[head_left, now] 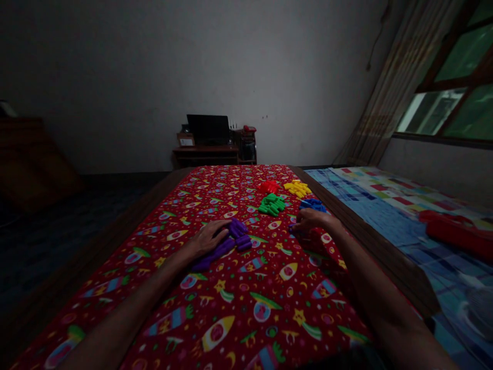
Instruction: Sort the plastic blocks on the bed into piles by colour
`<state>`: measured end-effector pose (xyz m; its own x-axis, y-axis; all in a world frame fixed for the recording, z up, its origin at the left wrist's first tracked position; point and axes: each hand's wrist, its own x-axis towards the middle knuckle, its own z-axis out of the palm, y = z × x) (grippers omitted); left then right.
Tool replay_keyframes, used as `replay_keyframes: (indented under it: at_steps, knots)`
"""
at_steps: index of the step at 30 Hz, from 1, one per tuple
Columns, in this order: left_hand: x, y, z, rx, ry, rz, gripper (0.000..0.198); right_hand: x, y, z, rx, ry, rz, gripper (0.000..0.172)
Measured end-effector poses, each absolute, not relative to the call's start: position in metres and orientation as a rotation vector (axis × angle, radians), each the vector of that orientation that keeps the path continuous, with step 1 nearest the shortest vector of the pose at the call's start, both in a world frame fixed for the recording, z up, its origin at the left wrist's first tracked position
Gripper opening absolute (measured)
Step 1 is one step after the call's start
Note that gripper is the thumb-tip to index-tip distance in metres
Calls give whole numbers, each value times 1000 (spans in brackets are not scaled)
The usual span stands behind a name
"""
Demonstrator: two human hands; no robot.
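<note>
Red cloth printed with rockets and stars (250, 282) runs from the lower edge to mid-frame, below a plain grey wall (300, 77) and a flat black screen (208, 129) at upper centre. The left hand (208, 238), loosely open, rests on smooth, rod-like purple pieces (243, 242) at centre. Right of centre, the right hand (308, 221) pinches a small purple block (291, 227) near heaped green pieces (271, 204) and blue pieces (315, 206).
</note>
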<state>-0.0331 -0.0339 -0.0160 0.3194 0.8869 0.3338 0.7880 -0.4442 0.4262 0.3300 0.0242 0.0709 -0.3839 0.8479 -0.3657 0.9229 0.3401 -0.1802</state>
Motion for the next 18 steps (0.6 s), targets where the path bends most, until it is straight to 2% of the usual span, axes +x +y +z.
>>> replay_keyframes:
  at_steps: [3, 7, 9, 11, 14, 18]
  knots:
    - [-27, -32, -14, 2434, 1547, 812, 55, 335, 20, 77, 1729, 2296, -439, 29]
    - [-16, -19, -14, 2459, 1607, 792, 55, 309, 8, 79, 1662, 2683, -159, 25]
    - [-8, -11, -15, 2453, 1617, 753, 50, 286, -1, 68, 1471, 2979, -191, 27]
    - [-1, -4, -14, 2451, 1623, 730, 43, 261, -10, 49, 1090, 3209, -346, 30]
    - [4, 0, -8, 2404, 1675, 744, 36, 234, -23, 19, 620, 3320, -447, 33]
    - [-2, -2, 2, 2280, 1775, 818, 32, 230, -27, 7, 720, 3391, -424, 33]
